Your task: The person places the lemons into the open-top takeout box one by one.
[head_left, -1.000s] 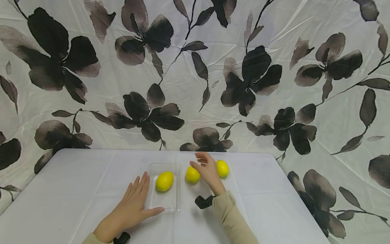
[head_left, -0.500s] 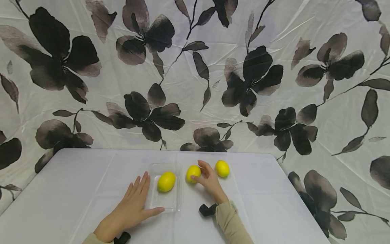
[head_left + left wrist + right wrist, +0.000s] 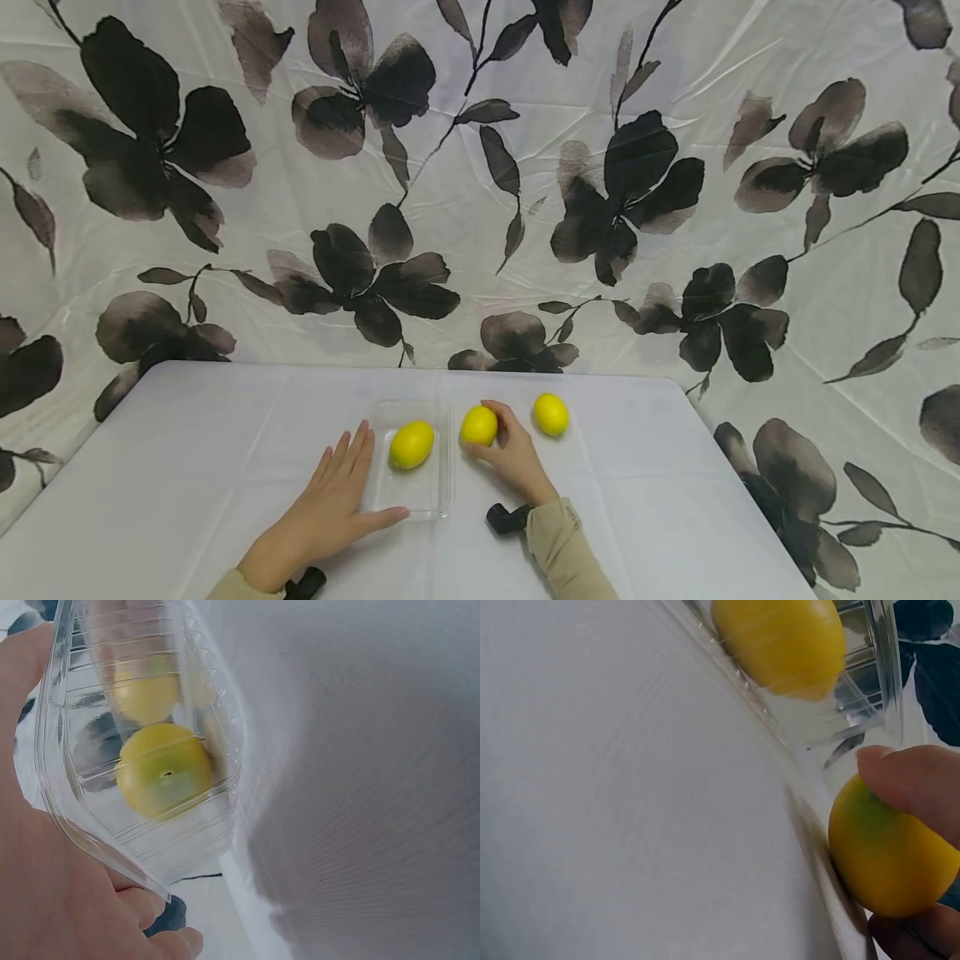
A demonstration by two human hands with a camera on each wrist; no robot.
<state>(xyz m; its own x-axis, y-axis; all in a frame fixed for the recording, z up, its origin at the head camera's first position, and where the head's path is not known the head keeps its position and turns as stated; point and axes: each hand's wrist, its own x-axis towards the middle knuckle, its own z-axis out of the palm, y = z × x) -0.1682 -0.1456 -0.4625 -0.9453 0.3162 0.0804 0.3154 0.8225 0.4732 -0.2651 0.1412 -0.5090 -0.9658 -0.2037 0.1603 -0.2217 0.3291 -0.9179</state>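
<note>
A clear plastic container [image 3: 415, 500] stands on the white table with one yellow lemon [image 3: 412, 444] inside. Along its left side lies my left hand [image 3: 322, 508], fingers straight and spread, thumb near the front edge; the left wrist view shows the same hand beside the container's ribbed wall [image 3: 97, 810]. Just right of the container, my right hand [image 3: 513, 454] holds a second lemon [image 3: 477, 425] between thumb and fingers. In the right wrist view the thumb presses that lemon [image 3: 892, 855] near its greenish end, and fingers curl under the other side. The lemon appears to rest on the table.
A third lemon [image 3: 551, 415] sits on the white table [image 3: 150, 467], to the right of and behind my right hand. A floral curtain [image 3: 495, 183] hangs behind the table's back edge. Black wrist devices [image 3: 507, 518] show at both sleeves.
My right hand has come down from above the middle lemon and its thumb and fingers have closed round it. The left hand stays at the container. The head view has shifted slightly.
</note>
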